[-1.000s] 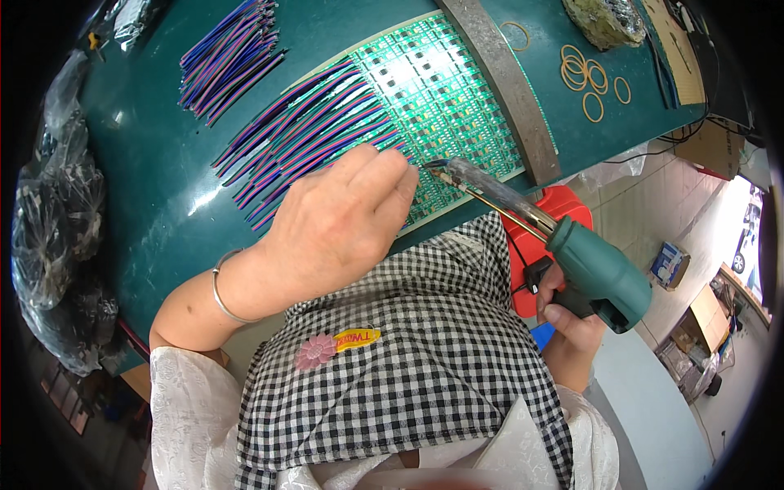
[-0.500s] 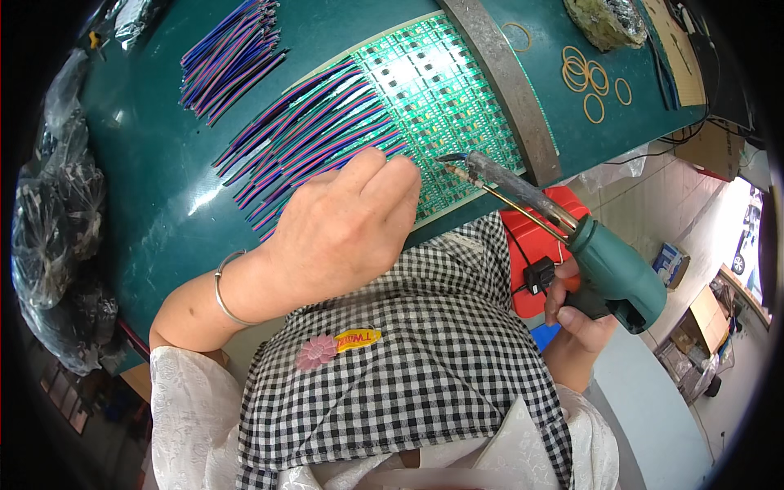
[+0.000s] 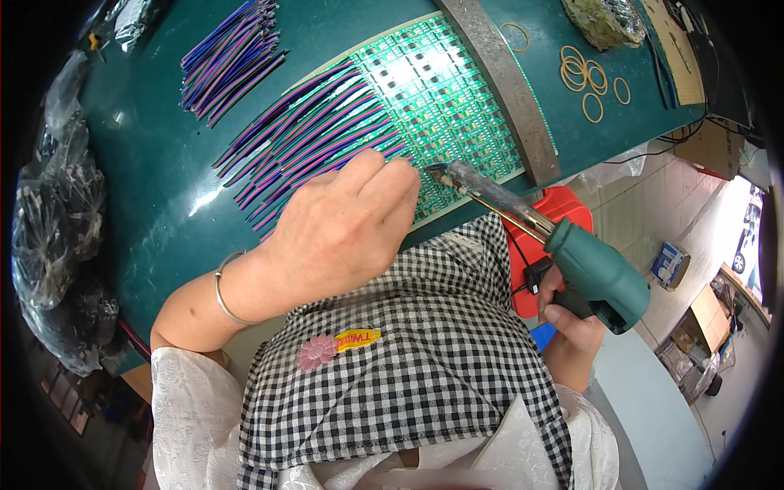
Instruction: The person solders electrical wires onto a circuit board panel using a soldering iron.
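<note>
A green panel of small circuit boards (image 3: 441, 90) lies on the table, with rows of multicoloured ribbon wires (image 3: 314, 135) reaching left from its left part. My left hand (image 3: 347, 220) is closed in a pinch over the panel's near left side, at the end of the wire rows; its fingers hide whatever they hold. My right hand (image 3: 567, 314) is wrapped round the handle of a green soldering gun (image 3: 600, 273). The gun's dark tip points left, low over the panel and just right of my left fingertips. Whether the tip touches a board, I cannot tell.
A grey metal bar (image 3: 510, 94) lies across the panel's right side. Beyond it are several tan rings (image 3: 576, 73). A loose bundle of ribbon wires (image 3: 233, 61) rests at the far left. Clear plastic bags (image 3: 57, 229) line the left edge. A red object (image 3: 572, 208) sits by the near edge.
My right hand has moved the soldering gun to the left and slightly down, bringing its tip closer to my left fingertips. The left hand has hardly moved.
</note>
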Demonstrator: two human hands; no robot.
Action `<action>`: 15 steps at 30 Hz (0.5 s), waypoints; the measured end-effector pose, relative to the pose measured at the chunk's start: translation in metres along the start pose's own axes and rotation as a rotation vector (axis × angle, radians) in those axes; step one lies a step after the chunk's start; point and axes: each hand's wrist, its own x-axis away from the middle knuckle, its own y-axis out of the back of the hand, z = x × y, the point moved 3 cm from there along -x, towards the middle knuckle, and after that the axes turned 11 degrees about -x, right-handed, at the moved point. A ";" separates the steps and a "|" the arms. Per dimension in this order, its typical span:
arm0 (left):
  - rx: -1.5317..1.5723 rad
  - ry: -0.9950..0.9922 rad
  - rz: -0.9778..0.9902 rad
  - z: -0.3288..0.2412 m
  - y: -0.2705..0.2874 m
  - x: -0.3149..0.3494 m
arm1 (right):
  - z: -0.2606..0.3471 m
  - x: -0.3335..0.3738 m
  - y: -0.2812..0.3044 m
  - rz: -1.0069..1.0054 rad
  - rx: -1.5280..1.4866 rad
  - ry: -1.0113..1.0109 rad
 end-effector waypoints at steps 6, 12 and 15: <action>0.012 0.002 0.012 0.000 0.000 0.002 | -0.005 0.005 0.011 0.048 0.126 0.031; 0.015 0.051 0.090 -0.001 -0.003 0.004 | 0.003 -0.004 0.002 -0.010 -0.100 0.073; 0.021 0.032 0.034 0.000 -0.001 0.003 | 0.008 0.003 0.016 0.040 -0.221 -0.157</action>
